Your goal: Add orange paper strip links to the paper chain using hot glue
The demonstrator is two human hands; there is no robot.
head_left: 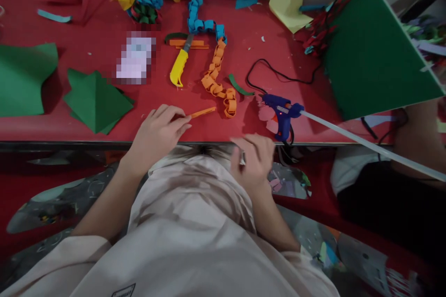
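Note:
My left hand [160, 129] pinches an orange paper strip [203, 112] at one end, just above the red tabletop near its front edge. My right hand [256, 158] is over my lap at the edge of the table, slightly blurred, thumb apart from the curled fingers and nothing visible in it. Between and beyond the hands lies a paper chain, its orange links [216, 67] joined to blue links [208, 25] further back. A blue glue gun [283, 110] with a long white glue stick [369, 144] rests to the right of my right hand.
A yellow-handled knife [179, 67] lies beside orange strips [188, 43]. Folded green paper [97, 102] and a pixelated rectangle [135, 58] are to the left. A black cord [278, 74] trails behind the glue gun. Another person holds a large green sheet [372, 55] at right.

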